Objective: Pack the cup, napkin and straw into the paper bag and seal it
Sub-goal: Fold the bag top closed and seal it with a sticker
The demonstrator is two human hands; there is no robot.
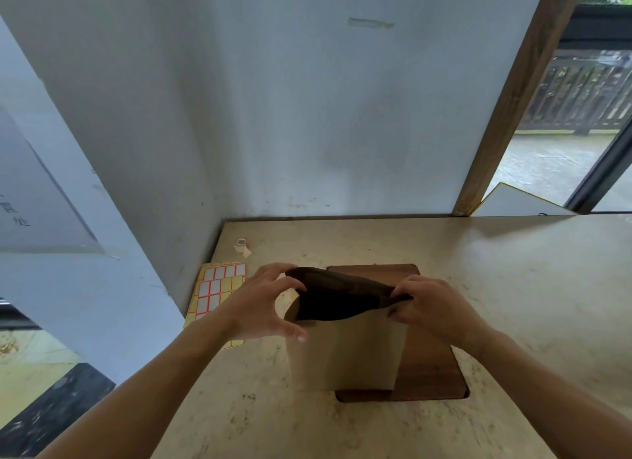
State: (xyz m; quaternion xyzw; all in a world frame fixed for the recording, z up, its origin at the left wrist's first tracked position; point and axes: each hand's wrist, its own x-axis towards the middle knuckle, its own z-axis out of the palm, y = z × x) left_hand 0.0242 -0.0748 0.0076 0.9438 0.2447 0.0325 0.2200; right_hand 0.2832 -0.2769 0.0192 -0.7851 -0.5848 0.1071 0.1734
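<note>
Paper bag (345, 352) stood upright near the middle of the table (513, 304), its base overlapping the left part of a dark wooden board (431, 366). Mouth of the bag was spread open; interior read as dark, contents not discernible. Near wall of the bag was plain tan, its top edge dipping in a curve between the two hands.

Left hand (263, 304) sat at the bag's left rim. Fingers were curled over the far left edge of the mouth, thumb extended below along the near face; it gripped the rim. Right hand (431, 308) was at the right rim, fingers bunched and pinching the paper at the corner of the mouth. Both forearms came in bare from the bottom corners of the view.

Cup, napkin and straw could not be made out anywhere in the view.

Left of the bag, a sheet of labels (219, 291) lay flat at the table's left edge, white rectangles with red borders on a yellow backing, partly covered by the left wrist. Behind it, near the back left corner, a small roll of pale tape (242, 245) rested with a short loose end.

Table top was a mottled beige. Pale wall (273, 116) rose behind, with two strips of tape stuck high up. A wooden post (513, 99) slanted up at the right.
</note>
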